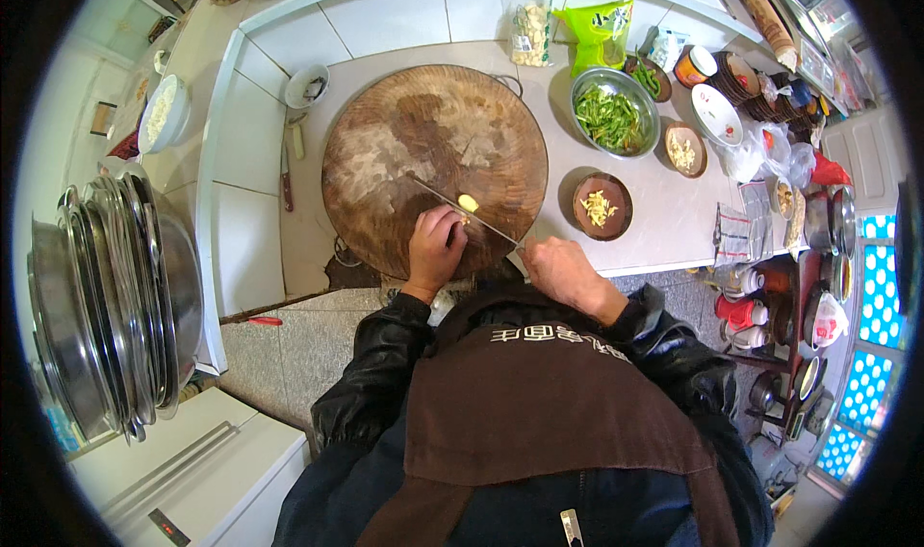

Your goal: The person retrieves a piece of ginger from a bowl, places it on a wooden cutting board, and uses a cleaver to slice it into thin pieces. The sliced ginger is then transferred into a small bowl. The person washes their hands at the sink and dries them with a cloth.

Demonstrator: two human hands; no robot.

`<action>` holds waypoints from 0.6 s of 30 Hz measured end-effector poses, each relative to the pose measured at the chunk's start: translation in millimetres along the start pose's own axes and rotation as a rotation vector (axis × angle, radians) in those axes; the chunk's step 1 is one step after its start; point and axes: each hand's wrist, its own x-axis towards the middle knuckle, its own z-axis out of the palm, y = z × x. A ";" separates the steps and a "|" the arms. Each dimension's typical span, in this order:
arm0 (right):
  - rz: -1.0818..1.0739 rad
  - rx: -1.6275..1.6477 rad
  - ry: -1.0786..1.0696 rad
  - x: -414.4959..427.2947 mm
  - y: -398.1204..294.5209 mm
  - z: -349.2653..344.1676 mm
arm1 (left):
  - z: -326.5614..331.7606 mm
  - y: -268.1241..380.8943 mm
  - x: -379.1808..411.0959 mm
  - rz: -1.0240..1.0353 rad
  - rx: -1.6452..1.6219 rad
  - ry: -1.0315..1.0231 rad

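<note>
On the round wooden chopping block (390, 143), my right hand (567, 269) grips the handle of a kitchen knife (480, 219), seen nearly edge-on. My left hand (437, 244) rests on the block with curled fingers close to the blade. Small pale bits (464, 220) show at its fingertips; whether the fingers pinch them is unclear. Just beyond the blade lies a pale yellow piece (468, 203), apparently a garlic clove. To the right, a brown dish (622, 222) holds pale yellow cut strips (598, 208).
A steel bowl (653, 130) of cut green peppers and a dish (700, 164) of chopped garlic stand at right. Behind are a bag of garlic cloves (532, 31) and a green packet (595, 34). Another knife (286, 186) lies left of the block. Stacked steel basins (180, 287) stand far left.
</note>
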 end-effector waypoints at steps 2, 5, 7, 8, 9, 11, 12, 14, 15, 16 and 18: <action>0.038 0.020 -0.018 1.9 -4.7 -7.7 | 1.6 0.5 -1.7 -0.007 0.000 0.026; 0.045 0.018 0.008 -6.8 -5.3 -16.3 | 0.4 0.8 -3.4 -0.016 0.001 0.019; 0.062 0.019 -0.010 -17.0 -14.9 -31.7 | 0.6 0.1 -3.2 -0.009 -0.011 0.020; 0.070 0.019 -0.021 -21.3 -19.8 -38.4 | 0.4 -0.1 -3.4 -0.008 -0.017 0.021; 0.079 0.020 -0.018 -24.1 -23.5 -42.0 | 0.4 0.0 -3.5 -0.008 -0.017 0.023; 0.095 0.023 -0.013 -26.9 -28.5 -45.4 | 0.4 0.2 -4.3 -0.010 -0.017 0.030; 0.087 0.013 -0.014 -24.3 -23.7 -35.5 | 0.5 0.8 -2.3 -0.005 -0.010 0.021; 0.075 -0.001 -0.018 -16.5 -8.7 0.4 | -0.8 1.9 -2.0 0.001 0.002 -0.005; 0.075 0.007 0.012 -10.0 -9.6 3.4 | -0.6 0.9 -1.7 -0.007 -0.002 -0.003; 0.076 0.015 0.042 -2.1 -12.7 6.6 | 0.0 0.1 -2.9 -0.013 -0.007 -0.002; 0.067 0.018 0.056 1.5 -12.4 9.0 | 1.2 1.0 -4.2 -0.036 -0.017 0.002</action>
